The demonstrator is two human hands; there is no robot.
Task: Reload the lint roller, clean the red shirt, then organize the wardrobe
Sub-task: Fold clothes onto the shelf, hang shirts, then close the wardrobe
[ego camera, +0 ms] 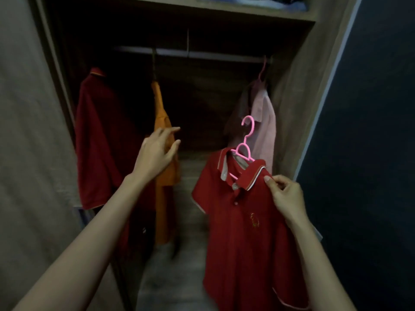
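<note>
A red polo shirt [244, 232] with a striped collar hangs on a pink hanger [246, 142] in front of the open wardrobe. My right hand [284, 194] pinches the shirt at its right shoulder and holds it up in the air. The hanger's hook is free, below the rail [202, 55]. My left hand [158, 151] is stretched forward with its fingers spread, in front of an orange shirt [165, 167] that hangs from the rail. It holds nothing. No lint roller is in view.
On the rail hang a dark red shirt [101, 140] at the left and a pink shirt [263, 122] on a pink hanger at the right. A shelf [224, 7] above carries folded clothes. A dark wall [370, 153] stands at the right.
</note>
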